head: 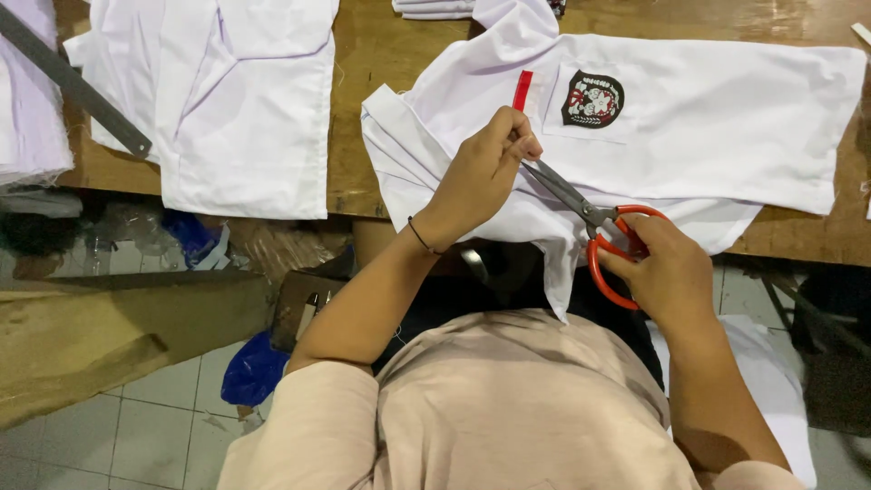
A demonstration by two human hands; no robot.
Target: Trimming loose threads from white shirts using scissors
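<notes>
A white shirt (pixel 708 118) with a dark round badge (pixel 592 99) on its pocket and a short red strip (pixel 522 90) lies on the wooden table (pixel 356 109), its lower edge hanging over the front. My left hand (pixel 481 177) pinches the shirt's cloth just below the red strip. My right hand (pixel 658 272) grips orange-handled scissors (pixel 590 218), whose metal blades point up-left and reach my left fingertips.
Another white garment (pixel 236 100) lies flat at the left of the table, with a grey metal ruler (pixel 73 82) across its corner. A stack of white cloth (pixel 32 100) sits at the far left. Blue plastic bags (pixel 254 367) and a wooden plank (pixel 118 331) lie below.
</notes>
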